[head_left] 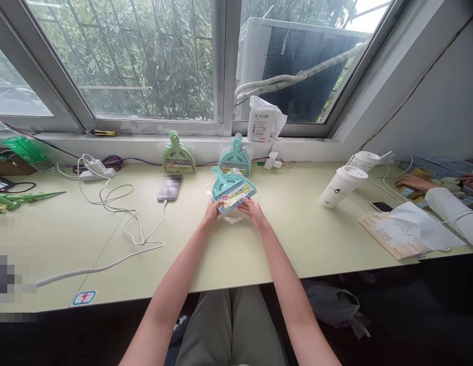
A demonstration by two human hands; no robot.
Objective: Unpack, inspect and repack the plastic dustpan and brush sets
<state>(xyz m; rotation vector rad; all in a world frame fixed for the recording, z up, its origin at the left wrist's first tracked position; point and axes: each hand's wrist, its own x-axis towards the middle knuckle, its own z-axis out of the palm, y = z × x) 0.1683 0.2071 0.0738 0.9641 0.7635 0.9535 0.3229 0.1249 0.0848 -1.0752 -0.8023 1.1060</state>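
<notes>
A teal mini dustpan and brush set (232, 187) in clear plastic wrap is held tilted just above the table, its handle pointing up and left. My left hand (212, 210) grips its lower left edge, and my right hand (252, 209) grips its lower right edge. Both hands are closed on it, with the thumbs on the front near the label. Behind it, a second teal dustpan set (236, 157) leans upright against the window ledge. To its left a green dustpan set (177, 156) stands the same way, also wrapped in plastic.
The table (289, 239) holds a phone (168, 193) on a white cable and a power strip (97, 172). White cups (341, 185) and a tissue pack (396, 236) stand at right. There a co-worker's hand (413, 182) rests among several small items. A tissue packet (263, 122) and screwdriver (103, 132) lie on the ledge.
</notes>
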